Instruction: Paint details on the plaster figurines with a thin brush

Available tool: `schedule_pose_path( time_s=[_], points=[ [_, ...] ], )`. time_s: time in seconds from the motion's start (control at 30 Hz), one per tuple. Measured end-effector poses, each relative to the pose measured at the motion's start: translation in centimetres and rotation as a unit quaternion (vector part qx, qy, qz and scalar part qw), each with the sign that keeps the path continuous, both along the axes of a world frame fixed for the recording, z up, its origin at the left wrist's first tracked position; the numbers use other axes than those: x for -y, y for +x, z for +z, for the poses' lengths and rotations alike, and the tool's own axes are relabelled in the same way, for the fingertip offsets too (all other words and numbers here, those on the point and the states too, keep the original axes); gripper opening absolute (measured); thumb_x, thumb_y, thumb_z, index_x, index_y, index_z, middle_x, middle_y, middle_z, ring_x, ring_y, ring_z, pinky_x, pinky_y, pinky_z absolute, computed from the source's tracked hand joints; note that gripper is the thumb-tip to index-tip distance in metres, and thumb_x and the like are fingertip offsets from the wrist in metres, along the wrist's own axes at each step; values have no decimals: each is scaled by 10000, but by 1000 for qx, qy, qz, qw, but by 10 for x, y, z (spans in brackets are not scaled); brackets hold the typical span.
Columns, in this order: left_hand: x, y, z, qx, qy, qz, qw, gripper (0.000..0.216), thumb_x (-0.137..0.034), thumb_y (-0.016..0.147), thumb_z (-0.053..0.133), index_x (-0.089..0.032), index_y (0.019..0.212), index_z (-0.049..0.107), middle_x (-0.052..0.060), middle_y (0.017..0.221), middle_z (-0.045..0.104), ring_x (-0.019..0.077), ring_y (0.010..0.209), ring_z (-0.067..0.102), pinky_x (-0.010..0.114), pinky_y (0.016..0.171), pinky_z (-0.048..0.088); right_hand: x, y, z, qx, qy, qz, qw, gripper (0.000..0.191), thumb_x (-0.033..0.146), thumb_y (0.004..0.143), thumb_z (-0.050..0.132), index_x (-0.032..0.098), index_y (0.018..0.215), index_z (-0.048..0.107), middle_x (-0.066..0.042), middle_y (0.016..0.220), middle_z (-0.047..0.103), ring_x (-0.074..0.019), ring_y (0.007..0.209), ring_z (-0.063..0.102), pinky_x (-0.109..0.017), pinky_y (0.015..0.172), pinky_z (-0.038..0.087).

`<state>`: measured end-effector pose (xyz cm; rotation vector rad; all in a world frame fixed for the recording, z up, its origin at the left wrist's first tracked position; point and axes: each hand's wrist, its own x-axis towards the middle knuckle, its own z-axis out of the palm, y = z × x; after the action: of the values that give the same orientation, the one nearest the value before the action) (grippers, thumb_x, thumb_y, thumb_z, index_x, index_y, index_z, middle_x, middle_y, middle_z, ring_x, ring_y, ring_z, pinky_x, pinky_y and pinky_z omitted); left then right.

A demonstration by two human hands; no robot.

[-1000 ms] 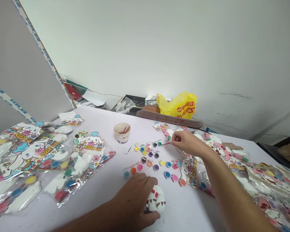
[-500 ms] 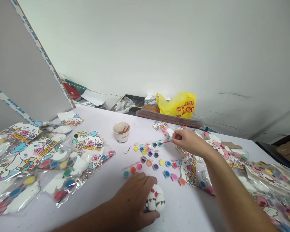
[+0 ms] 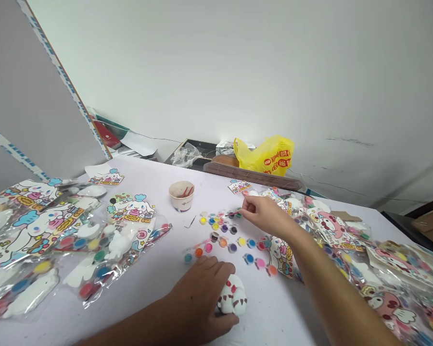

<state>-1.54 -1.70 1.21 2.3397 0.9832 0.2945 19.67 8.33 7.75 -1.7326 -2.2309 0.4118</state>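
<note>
My left hand [image 3: 205, 293] is curled round the left side of a white plaster figure [image 3: 239, 294] with red and dark brown painted marks, steadying it on the table. Part of the figure is hidden under my fingers. Farther out, my right hand [image 3: 257, 211] pinches a thin red paintbrush [image 3: 230, 214]. Its tip points left, over the back rows of small paint pots [image 3: 216, 225]. More paint pots [image 3: 250, 259] in several colours lie between my two hands.
A paper cup [image 3: 182, 196] with red sticks in it stands beyond the paints. Bagged plaster kits [image 3: 111, 250] lie at left, and more kits [image 3: 378, 269] at right. A yellow plastic bag [image 3: 267, 156] sits by the wall. A thin dark brush [image 3: 191, 222] lies near the cup.
My right hand has moved left with the paintbrush, from the green pot at the row's right end toward the pots farther left. My left hand and the plaster figure stay put.
</note>
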Motion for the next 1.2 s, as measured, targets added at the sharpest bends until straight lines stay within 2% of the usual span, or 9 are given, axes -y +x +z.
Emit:
schedule_pose_path(
  time_s=[0.17,0.5,1.0,1.2],
  points=[
    [0,0,1,-3,0,0,1000,569,-343,726,747,-231,1195,447,57,1103,560,261,1020,494,404,948,375,0,-3,-2,17,-14,-7,1000,158,224,806,555,203,651,527,-4,661,633,-145,594,544,-236,496,330],
    [-1,0,2,-4,-3,2,1000,562,-333,725,740,-223,1195,453,58,1099,558,259,1008,492,400,942,375,8,2,14,60,-59,-14,996,168,201,746,587,203,596,512,-5,625,617,-149,573,532,-248,486,333],
    [0,0,3,2,-6,2,1000,560,-341,721,749,-219,1186,461,59,1081,559,260,994,492,401,927,379,3,4,6,51,-35,-25,998,214,277,833,562,200,640,512,-21,678,637,-152,595,541,-250,502,326],
    [1,-1,1,5,2,-3,1000,560,-344,724,746,-219,1186,455,61,1083,557,260,995,492,403,934,374,1,1,4,45,-21,-30,998,172,241,835,534,197,670,520,-20,700,641,-147,620,550,-244,520,325]
  ],
)
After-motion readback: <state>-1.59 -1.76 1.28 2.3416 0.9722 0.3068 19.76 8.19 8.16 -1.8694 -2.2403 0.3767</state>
